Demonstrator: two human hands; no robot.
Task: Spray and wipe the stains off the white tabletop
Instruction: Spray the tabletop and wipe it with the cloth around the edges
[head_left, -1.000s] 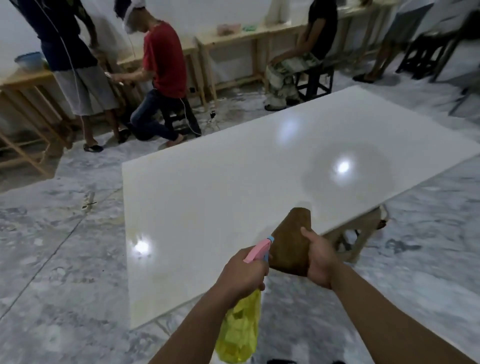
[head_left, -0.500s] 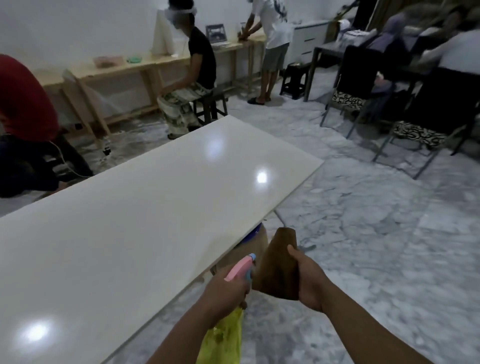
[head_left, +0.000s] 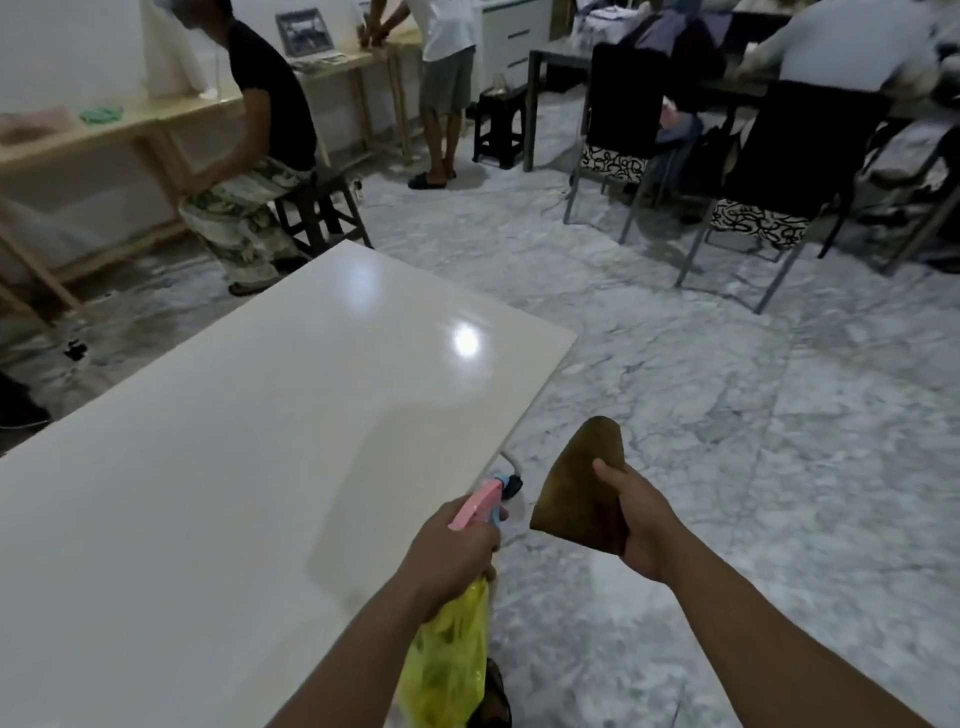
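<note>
A glossy white rectangular tabletop (head_left: 218, 499) is seen from above, filling the left and centre of the view, with its far right corner pointing into the room. Two bright reflections of lights are seen on its surface; no stains can be made out on it at this sharpness.

At the near right edge of the tabletop, a translucent yellow spray bottle with a pink trigger head and a blue nozzle (head_left: 447, 670) is gripped around its neck by the left hand (head_left: 451, 551), fingers curled closed around it. The nozzle is pointed away from the person, past the table's edge.

Just to the right, over the grey-veined marble floor (head_left: 727, 467) and apart from the tabletop, a brown folded cleaning cloth (head_left: 576, 488) is held upright by the right hand (head_left: 641, 525), pinched between thumb and curled fingers. The cloth and the bottle are near each other but not touching.

In the far left, a person in a black shirt (head_left: 260, 156) is seated on a dark stool beside a long pale wooden bench (head_left: 130, 130). Another person in grey shorts (head_left: 441, 88) is standing further back. Black chairs with patterned seats (head_left: 769, 171) are placed at the far right.
</note>
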